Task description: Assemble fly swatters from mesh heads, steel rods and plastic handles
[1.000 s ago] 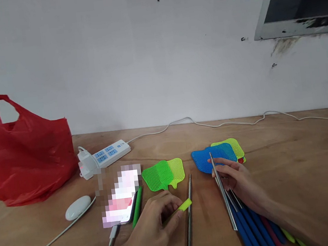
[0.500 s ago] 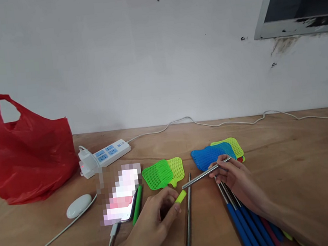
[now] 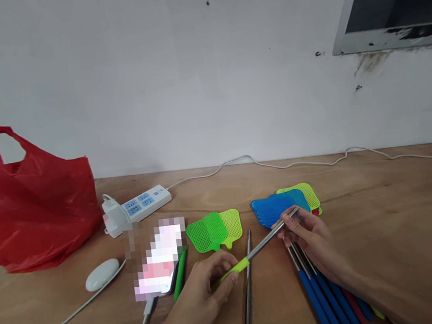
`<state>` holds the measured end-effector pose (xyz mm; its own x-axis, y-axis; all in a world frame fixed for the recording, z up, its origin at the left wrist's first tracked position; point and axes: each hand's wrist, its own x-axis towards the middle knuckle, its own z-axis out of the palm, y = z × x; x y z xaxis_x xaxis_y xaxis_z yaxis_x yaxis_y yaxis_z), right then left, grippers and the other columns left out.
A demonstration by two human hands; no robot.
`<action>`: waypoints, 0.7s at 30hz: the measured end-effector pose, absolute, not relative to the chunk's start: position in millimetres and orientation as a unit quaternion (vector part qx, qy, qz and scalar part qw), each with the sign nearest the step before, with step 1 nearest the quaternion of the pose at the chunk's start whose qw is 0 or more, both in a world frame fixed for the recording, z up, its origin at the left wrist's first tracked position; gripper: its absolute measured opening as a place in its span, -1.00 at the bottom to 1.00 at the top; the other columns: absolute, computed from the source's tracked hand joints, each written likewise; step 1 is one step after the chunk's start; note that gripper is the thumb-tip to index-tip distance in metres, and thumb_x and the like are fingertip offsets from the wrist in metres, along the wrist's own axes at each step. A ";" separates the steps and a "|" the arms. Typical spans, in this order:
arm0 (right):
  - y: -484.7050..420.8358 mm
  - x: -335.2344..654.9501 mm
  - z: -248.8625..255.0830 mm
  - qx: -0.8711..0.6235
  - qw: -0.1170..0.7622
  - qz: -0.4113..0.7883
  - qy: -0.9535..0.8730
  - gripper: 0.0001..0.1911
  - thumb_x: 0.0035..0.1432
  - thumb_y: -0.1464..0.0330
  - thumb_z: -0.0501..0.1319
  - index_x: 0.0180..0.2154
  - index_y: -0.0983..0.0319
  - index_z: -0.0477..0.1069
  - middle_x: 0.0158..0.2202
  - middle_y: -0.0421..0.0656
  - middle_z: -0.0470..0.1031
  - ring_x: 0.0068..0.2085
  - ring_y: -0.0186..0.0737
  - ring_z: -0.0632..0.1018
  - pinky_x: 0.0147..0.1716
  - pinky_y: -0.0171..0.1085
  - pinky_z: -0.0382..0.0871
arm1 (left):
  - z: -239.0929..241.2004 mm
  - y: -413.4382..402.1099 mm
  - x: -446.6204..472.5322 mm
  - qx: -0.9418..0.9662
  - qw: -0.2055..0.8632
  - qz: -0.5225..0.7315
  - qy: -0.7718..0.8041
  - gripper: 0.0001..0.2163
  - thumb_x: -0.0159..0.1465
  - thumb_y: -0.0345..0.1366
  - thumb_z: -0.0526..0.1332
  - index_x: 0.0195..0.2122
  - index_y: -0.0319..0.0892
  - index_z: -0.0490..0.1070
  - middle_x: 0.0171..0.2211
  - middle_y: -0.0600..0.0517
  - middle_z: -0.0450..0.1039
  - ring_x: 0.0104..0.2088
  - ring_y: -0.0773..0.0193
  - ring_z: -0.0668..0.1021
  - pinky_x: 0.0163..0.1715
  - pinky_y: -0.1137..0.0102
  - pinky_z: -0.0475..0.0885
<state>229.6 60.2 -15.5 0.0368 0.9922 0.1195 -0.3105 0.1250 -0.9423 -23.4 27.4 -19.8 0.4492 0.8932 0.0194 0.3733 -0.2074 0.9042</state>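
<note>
The left hand point(image 3: 205, 291) is curled closed around a yellow-green handle point(image 3: 239, 266), and the right hand point(image 3: 313, 236) pinches a metal rod point(image 3: 266, 241) whose left end meets the handle's tip. Between the hands, a loose rod point(image 3: 248, 304) lies on the counter point(image 3: 398, 224); a green mesh head point(image 3: 201, 235) lies farther back, left of a blue one point(image 3: 267, 211).
</note>
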 end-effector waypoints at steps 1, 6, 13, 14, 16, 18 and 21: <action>60.1 229.9 -15.2 -0.386 0.600 0.542 -0.445 -0.71 0.06 0.15 0.43 -0.35 0.20 0.47 -0.42 -0.17 0.55 -0.42 -0.29 0.52 -0.51 -0.37 0.40 | -19.7 27.4 -23.4 0.723 0.454 0.283 0.438 -0.79 0.40 -0.09 0.13 -0.18 -0.12 0.38 -0.39 0.12 0.32 -0.42 0.33 0.37 -0.43 0.45 0.29; 58.9 231.2 -13.3 -0.381 0.571 0.565 -0.459 -0.72 0.02 0.16 0.46 -0.36 0.22 0.53 -0.43 -0.15 0.58 -0.43 -0.28 0.54 -0.51 -0.36 0.42 | -19.3 28.4 -21.9 0.714 0.469 0.302 0.423 -0.77 0.40 -0.07 0.12 -0.20 -0.13 0.36 -0.37 0.11 0.31 -0.34 0.28 0.39 -0.31 0.40 0.29; 51.8 226.8 -12.7 -0.399 0.483 0.574 -0.526 -0.69 -0.07 0.14 0.49 -0.40 0.23 0.57 -0.51 -0.15 0.59 -0.47 -0.21 0.58 -0.47 -0.27 0.48 | -14.8 23.0 -16.3 0.686 0.547 0.288 0.383 -0.64 0.35 0.08 0.14 -0.27 -0.15 0.33 -0.42 0.11 0.35 -0.42 0.32 0.35 -0.39 0.42 0.24; 50.9 226.1 -12.1 -0.398 0.478 0.577 -0.529 -0.68 -0.09 0.13 0.50 -0.40 0.22 0.57 -0.53 -0.16 0.58 -0.49 -0.22 0.57 -0.48 -0.27 0.48 | -14.7 21.9 -15.4 0.679 0.562 0.285 0.376 -0.63 0.35 0.09 0.14 -0.28 -0.15 0.32 -0.43 0.12 0.34 -0.46 0.35 0.31 -0.43 0.44 0.21; 49.8 224.8 -10.7 -0.397 0.475 0.582 -0.527 -0.67 -0.10 0.12 0.50 -0.40 0.22 0.57 -0.56 -0.17 0.58 -0.51 -0.23 0.56 -0.48 -0.27 0.48 | -14.9 20.4 -13.6 0.666 0.585 0.284 0.367 -0.63 0.35 0.09 0.14 -0.29 -0.16 0.31 -0.44 0.13 0.33 -0.52 0.40 0.24 -0.51 0.47 0.15; 49.1 223.4 -9.4 -0.395 0.470 0.589 -0.526 -0.65 -0.09 0.10 0.49 -0.40 0.22 0.57 -0.55 -0.16 0.58 -0.50 -0.23 0.56 -0.48 -0.27 0.47 | -14.7 19.3 -11.7 0.661 0.593 0.285 0.360 -0.64 0.36 0.08 0.14 -0.30 -0.15 0.30 -0.43 0.13 0.36 -0.54 0.42 0.24 -0.54 0.48 0.16; 48.7 220.7 -8.8 -0.383 0.474 0.614 -0.502 -0.61 -0.03 0.04 0.44 -0.37 0.24 0.55 -0.49 -0.14 0.58 -0.48 -0.23 0.57 -0.49 -0.29 0.46 | -12.1 17.6 -10.2 0.689 0.555 0.285 0.368 -0.67 0.39 0.04 0.13 -0.28 -0.16 0.34 -0.41 0.09 0.41 -0.50 0.38 0.37 -0.49 0.47 0.28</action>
<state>220.7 48.7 -8.8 -0.2578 0.9662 0.0058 -0.1966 -0.0465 -0.9794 -10.2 17.6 -12.1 0.5667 0.8238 -0.0161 0.1907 -0.1121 0.9752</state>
